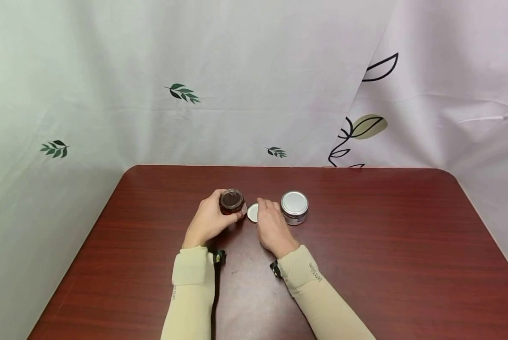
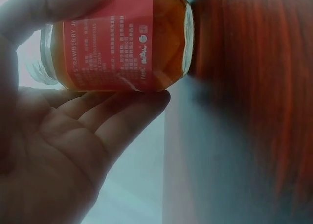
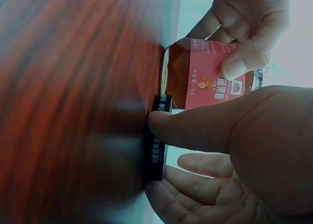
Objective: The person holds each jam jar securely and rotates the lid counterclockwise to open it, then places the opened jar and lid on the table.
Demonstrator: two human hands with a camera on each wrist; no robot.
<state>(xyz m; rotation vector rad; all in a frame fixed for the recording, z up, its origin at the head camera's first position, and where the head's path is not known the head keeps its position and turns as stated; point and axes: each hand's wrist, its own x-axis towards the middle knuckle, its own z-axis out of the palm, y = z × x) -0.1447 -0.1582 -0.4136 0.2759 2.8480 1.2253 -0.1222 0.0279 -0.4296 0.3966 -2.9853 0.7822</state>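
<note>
An open glass jar of strawberry jam (image 1: 232,200) with a red label (image 2: 110,43) stands upright near the table's middle. My left hand (image 1: 209,218) grips it from the left, thumb on the near side and fingers around the far side. Its mouth is uncovered and dark jam shows inside. Just right of the jar, a jar lid (image 1: 252,213) lies flat, its white inside facing up and its black rim (image 3: 157,155) lettered. My right hand (image 1: 273,227) pinches this lid at its edge between thumb and fingers. Whether the jar's base touches the table is hard to tell.
A second jar (image 1: 294,208) with a silver lid stands close to the right of my right hand. All of this is on a dark red wooden table (image 1: 385,264). A pale curtain with leaf prints (image 1: 254,94) hangs behind the table's far edge.
</note>
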